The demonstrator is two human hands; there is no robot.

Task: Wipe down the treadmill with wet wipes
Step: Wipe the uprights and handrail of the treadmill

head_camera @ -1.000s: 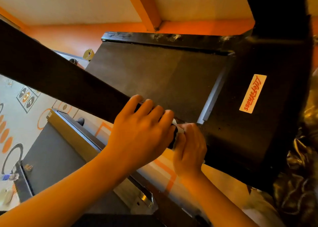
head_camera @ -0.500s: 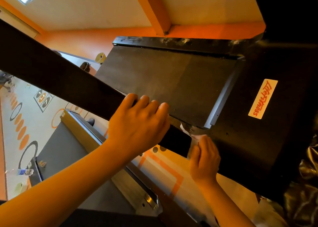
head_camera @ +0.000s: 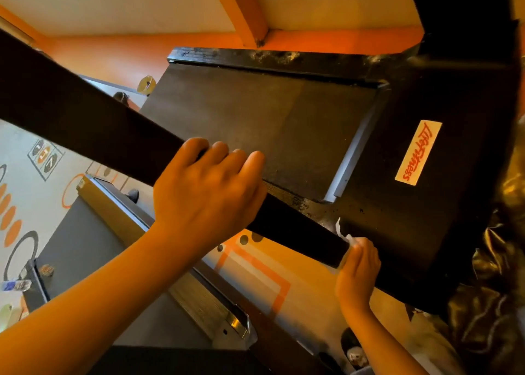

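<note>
I have my left hand (head_camera: 204, 193) on the long black handrail (head_camera: 85, 124) of the treadmill. The fingers are curled over the top of the rail and the thumb goes under it, so the hand is wrapped tight around it. The rail runs across the view from the upper left down to the lower right.

My right hand (head_camera: 358, 272) is at the low end of that rail. Its fingers are bent around a white wet wipe (head_camera: 345, 234) and hold it against the rail's end. A small corner of the wipe sticks up above the fingers, next to the black motor cover (head_camera: 426, 232). I can only see the back of this hand, so most of the wipe is hidden.

Behind the rail lies the dark treadmill belt (head_camera: 270, 124). It has a grey strip along its side by the motor cover. The cover has a pale sticker (head_camera: 418, 152) with red writing on it.

Down to the left stands a second treadmill (head_camera: 85, 247) with a grey belt. The floor (head_camera: 22, 176) around it is pale with orange dots and rings. A small bottle (head_camera: 15, 285) lies at the far left edge. The wall (head_camera: 113, 56) at the back is orange.
</note>
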